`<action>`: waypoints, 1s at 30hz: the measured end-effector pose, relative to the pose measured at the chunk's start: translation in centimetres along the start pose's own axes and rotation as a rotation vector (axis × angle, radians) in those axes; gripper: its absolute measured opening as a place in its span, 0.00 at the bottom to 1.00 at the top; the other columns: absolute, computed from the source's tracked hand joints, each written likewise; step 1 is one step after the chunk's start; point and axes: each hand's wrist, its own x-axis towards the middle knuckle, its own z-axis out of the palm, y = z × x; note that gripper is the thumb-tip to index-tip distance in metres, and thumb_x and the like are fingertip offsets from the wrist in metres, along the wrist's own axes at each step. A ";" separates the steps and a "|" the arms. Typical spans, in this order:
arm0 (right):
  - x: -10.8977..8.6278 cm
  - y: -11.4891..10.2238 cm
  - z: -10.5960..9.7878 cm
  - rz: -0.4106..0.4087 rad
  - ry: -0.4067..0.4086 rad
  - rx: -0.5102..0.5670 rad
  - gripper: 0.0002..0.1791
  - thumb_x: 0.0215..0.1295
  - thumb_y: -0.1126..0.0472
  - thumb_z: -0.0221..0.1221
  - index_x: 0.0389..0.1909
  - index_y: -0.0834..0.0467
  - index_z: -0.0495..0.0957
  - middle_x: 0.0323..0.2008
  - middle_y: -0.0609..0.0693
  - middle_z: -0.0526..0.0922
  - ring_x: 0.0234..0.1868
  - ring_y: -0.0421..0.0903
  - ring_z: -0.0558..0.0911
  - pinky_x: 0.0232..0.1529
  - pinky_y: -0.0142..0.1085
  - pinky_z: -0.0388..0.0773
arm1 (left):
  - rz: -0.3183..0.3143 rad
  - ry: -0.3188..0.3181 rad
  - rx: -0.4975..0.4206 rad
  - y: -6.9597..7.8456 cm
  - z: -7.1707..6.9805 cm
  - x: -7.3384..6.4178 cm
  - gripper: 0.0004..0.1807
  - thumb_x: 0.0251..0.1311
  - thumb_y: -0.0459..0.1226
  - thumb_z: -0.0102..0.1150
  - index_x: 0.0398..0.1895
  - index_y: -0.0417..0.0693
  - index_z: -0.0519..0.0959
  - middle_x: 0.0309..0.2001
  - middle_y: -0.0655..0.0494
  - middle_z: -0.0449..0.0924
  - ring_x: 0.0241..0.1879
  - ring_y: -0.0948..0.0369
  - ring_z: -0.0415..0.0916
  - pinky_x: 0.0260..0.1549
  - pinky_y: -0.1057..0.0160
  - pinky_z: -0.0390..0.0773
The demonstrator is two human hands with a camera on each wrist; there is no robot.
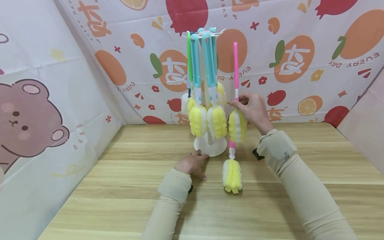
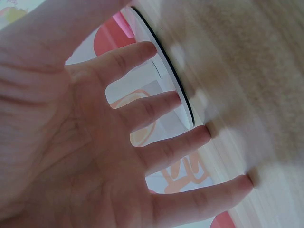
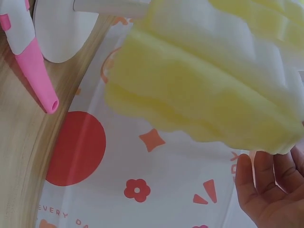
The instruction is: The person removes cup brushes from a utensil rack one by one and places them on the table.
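Observation:
My right hand (image 1: pixel 253 108) pinches a pink-handled sponge bottle brush (image 1: pixel 238 126) just above its yellow and white head. The brush hangs upright, handle up, right of a white rack (image 1: pixel 213 149). In the right wrist view the sponge head fills the upper right, with that hand's fingers (image 3: pixel 266 175) beyond it. Fingers spread, my left hand (image 1: pixel 192 165) reaches the rack's round base. The left wrist view has its fingertips (image 2: pixel 149 50) at the base rim and on the wood. A second pink brush (image 1: pixel 232 176) lies on the table, its head toward me.
Several brushes with light-blue handles (image 1: pixel 196 61) and one with a green handle (image 1: pixel 189 56) hang around the rack's top. The wooden table (image 1: pixel 120 186) meets a fruit-printed cloth (image 1: pixel 300 100) behind. A bear-printed cloth (image 1: pixel 36 116) stands at the left.

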 end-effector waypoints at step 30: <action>-0.5 1.4 -0.3 0.017 -0.002 0.012 0.13 0.64 0.59 0.70 0.37 0.68 0.85 0.27 0.57 0.83 0.27 0.47 0.75 0.23 0.28 0.72 | -0.018 -0.004 -0.009 0.1 -0.1 0.1 0.49 0.51 0.45 0.80 0.77 0.57 0.65 0.79 0.44 0.51 0.74 0.39 0.53 0.65 0.37 0.64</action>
